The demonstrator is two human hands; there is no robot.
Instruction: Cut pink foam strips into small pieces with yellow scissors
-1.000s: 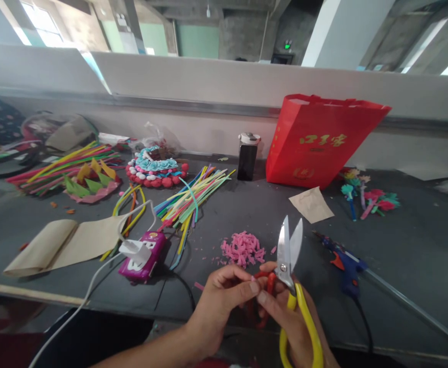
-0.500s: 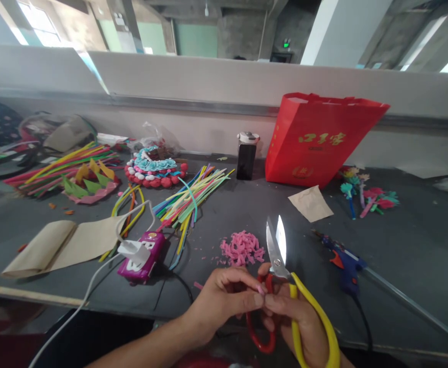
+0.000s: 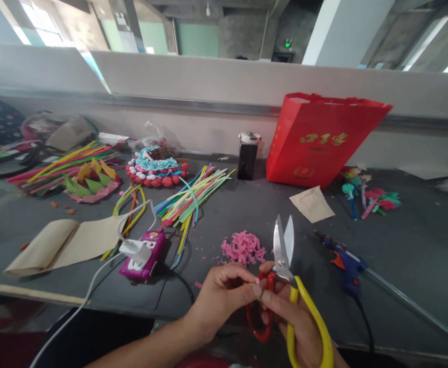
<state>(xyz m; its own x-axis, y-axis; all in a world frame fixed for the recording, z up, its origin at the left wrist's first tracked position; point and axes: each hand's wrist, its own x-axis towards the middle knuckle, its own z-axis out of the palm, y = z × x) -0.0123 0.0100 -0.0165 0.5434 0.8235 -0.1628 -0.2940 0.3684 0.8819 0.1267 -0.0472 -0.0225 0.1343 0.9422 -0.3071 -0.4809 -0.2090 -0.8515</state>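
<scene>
My left hand (image 3: 224, 296) is closed in a pinch on a small pink piece (image 3: 257, 280), mostly covered by the fingertips. Against it, my right hand (image 3: 295, 314) brings its thumb to the same spot while its other fingers wrap the scissors (image 3: 282, 263). One scissor handle is yellow, the other red; the silver blades point up and stand slightly apart. Just beyond my fingers lies a heap of short pink snippets (image 3: 242, 248) on the dark table (image 3: 216, 214).
A purple power strip (image 3: 143, 258) and brown paper roll (image 3: 59, 245) lie left, near bundled coloured stems (image 3: 193, 197). Behind stand a bottle (image 3: 248, 158) and red bag (image 3: 319, 143). To the right are a glue gun (image 3: 346, 266), a brown paper piece (image 3: 312, 204) and small flowers (image 3: 377, 199).
The scissors have shifted and tilted a little in my right hand, first leftward, then partly back. Both hands stay together at the pink piece. The heap and other table items look unchanged.
</scene>
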